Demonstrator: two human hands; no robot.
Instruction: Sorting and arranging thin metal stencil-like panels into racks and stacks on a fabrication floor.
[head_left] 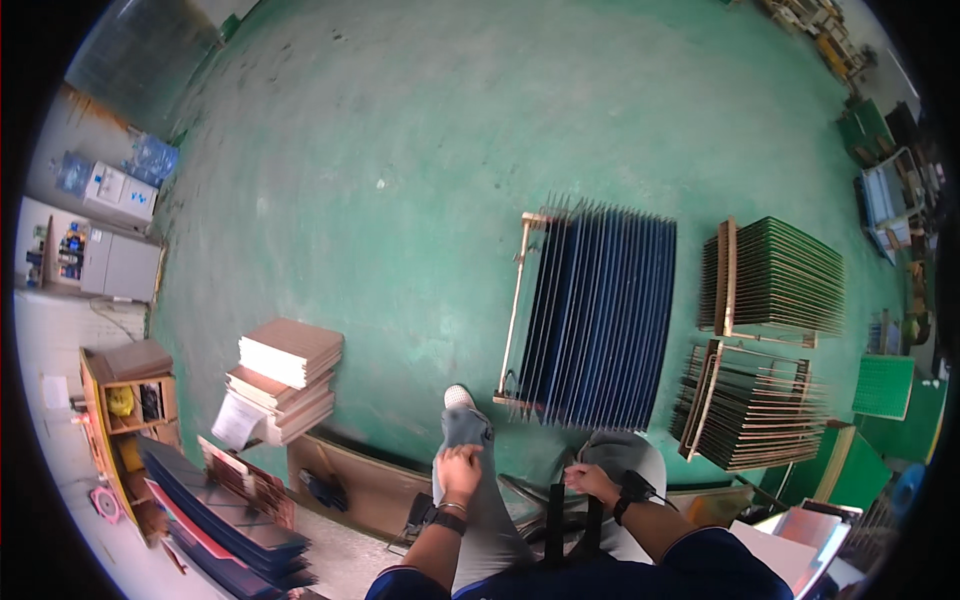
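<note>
Rack of upright panels (598, 318) ahead; two racks (770, 278) to its right, stacked boards (288, 375) perhaps left.

From my remote seat, the lower edge of the frame cuts off my operator's forearms and torso, so only the left hand (459, 470) and right hand (590, 482) with their wrists show. The right hand's fingers curl around something dark near the black frame (556, 520), but I can't tell what, or how firm that grip is. The stack of dark sheets (225, 535) at lower left runs out of view. Machines (885, 190) at the far right rim are bent, tiny and unreadable. The shelf's (125, 400) contents at left are perhaps tools; too small to say.
</note>
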